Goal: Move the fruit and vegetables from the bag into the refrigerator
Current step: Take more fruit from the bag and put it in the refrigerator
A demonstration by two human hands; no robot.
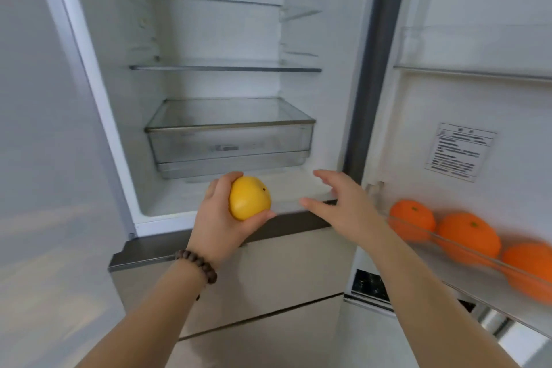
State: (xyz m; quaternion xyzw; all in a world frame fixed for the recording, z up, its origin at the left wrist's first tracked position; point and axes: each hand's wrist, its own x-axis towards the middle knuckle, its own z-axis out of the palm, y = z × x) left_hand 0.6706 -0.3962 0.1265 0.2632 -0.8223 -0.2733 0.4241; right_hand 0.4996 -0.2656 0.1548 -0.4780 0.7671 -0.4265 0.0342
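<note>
In front of the open refrigerator (209, 203), head view: my left hand (221, 218) grips a yellow fruit (249, 197) just outside the bottom ledge, below the clear drawer (230, 140). My right hand (340, 203) hovers beside it, fingers spread and empty. Three oranges (469, 236) sit in the door bin (478, 257) to the right, nearer my right hand; the cavity lies straight ahead of the fruit.
</note>
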